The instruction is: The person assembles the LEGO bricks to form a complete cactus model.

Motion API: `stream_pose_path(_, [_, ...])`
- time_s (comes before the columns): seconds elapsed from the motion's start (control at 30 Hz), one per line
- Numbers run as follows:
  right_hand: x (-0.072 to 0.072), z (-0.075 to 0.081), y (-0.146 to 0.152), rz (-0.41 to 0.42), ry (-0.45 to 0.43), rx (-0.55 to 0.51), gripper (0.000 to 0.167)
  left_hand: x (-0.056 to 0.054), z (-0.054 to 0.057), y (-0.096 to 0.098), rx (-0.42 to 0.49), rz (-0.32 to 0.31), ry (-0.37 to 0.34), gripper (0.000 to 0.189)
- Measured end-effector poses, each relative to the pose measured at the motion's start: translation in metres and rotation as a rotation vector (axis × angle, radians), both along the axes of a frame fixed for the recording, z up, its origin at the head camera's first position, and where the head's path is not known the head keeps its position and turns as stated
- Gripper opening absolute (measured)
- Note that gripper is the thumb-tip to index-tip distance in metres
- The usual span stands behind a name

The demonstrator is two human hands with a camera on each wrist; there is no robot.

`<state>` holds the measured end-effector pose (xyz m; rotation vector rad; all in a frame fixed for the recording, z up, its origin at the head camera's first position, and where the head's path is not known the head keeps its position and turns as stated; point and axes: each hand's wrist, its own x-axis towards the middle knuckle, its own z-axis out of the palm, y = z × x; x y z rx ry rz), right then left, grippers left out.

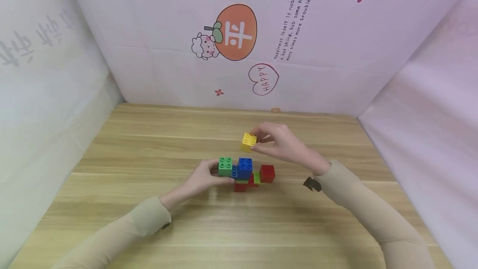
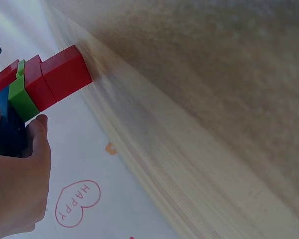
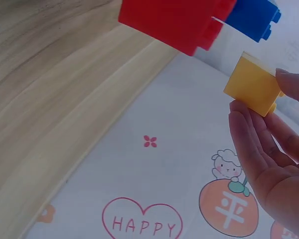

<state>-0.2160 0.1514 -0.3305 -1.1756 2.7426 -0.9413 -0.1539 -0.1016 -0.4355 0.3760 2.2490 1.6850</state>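
Observation:
My left hand (image 1: 204,175) grips a built stack of toy bricks at its upper left part, around the blue layer (image 2: 10,124). On top of that stack sit a green brick (image 1: 225,166) at the left and a blue brick (image 1: 245,168) beside it. Lower down come a green layer (image 2: 23,98) and red bricks (image 2: 65,73); a further red brick (image 1: 267,174) juts out to the right. Between thumb and fingers my right hand (image 1: 281,142) pinches a yellow brick (image 1: 248,142), held apart from the stack, behind and slightly right of its top.
Under the hands lies a wooden tabletop (image 1: 149,219). A white printed cloth (image 1: 168,78) rises at the table's back edge, with more white cloth at the left (image 1: 48,94) and right (image 1: 422,115) sides.

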Motion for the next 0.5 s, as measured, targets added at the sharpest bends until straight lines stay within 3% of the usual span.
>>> stream_pose_path(0.5, [0.021,0.015,0.005,0.061,0.038,-0.011,0.033,0.001,0.003,0.0,0.012,-0.003,0.0,0.054])
